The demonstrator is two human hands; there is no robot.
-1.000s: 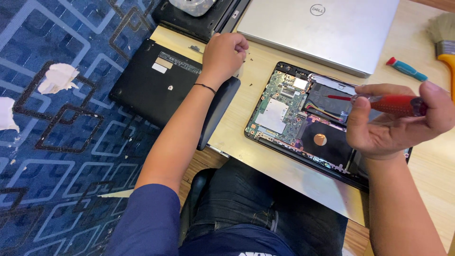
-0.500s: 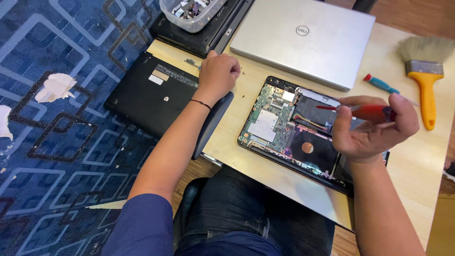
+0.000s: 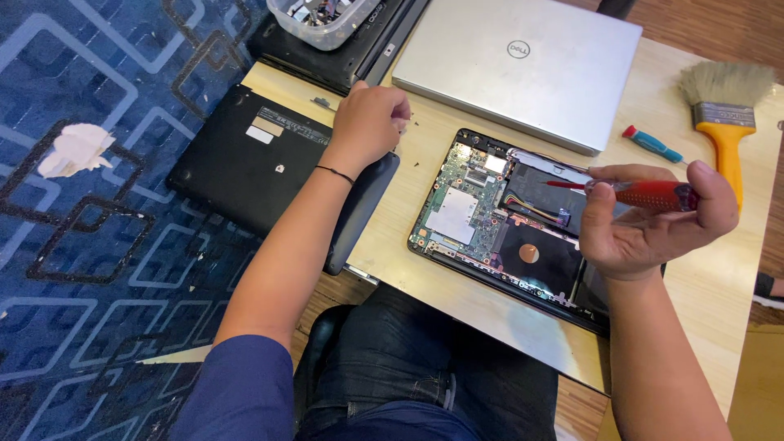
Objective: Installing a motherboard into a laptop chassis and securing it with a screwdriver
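The right hand (image 3: 645, 224) holds a red-handled screwdriver (image 3: 645, 194), its fingers pinching the handle, with the shaft pointing left over the opened laptop (image 3: 498, 224). That laptop lies bottom-up on the light wooden surface (image 3: 719, 294), its circuit board and wiring exposed. The left hand (image 3: 367, 122) rests fingers curled, knuckles down, on the surface at the edge of a black bottom cover (image 3: 261, 163) that overhangs toward the blue patterned carpet (image 3: 82, 269). A closed silver laptop (image 3: 523, 65) lies beyond, a yellow-handled brush (image 3: 723, 122) and a small blue tool (image 3: 652, 144) to its right.
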